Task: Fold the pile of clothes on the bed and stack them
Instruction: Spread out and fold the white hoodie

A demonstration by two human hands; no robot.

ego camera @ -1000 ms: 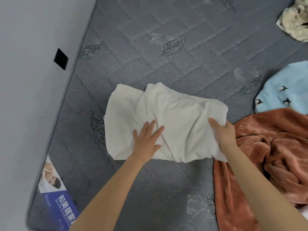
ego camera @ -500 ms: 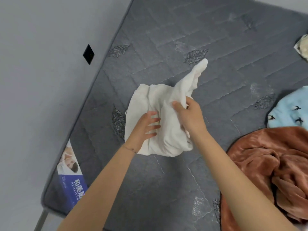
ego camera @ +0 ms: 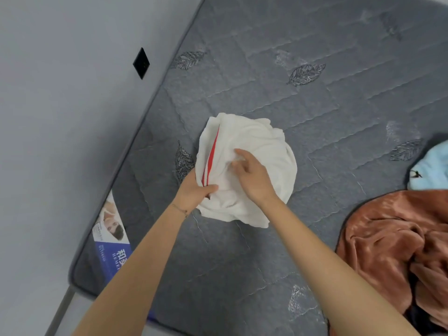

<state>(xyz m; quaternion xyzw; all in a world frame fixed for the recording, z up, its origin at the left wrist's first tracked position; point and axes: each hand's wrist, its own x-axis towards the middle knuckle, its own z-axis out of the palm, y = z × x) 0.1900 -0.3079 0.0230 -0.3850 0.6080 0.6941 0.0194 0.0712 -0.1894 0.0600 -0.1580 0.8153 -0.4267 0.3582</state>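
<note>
Left hand (ego camera: pixel 194 191) grips the near edge of a bunched red-striped white garment (ego camera: pixel 264 151); right hand (ego camera: pixel 253 180) pinches a fold on top. It lies on a grey quilted mattress (ego camera: pixel 339 105) near its left edge, open mattress beyond. Rust-brown fleece (ego camera: pixel 392 243) and pale blue cloth (ego camera: pixel 434 166) lie far right.
</note>
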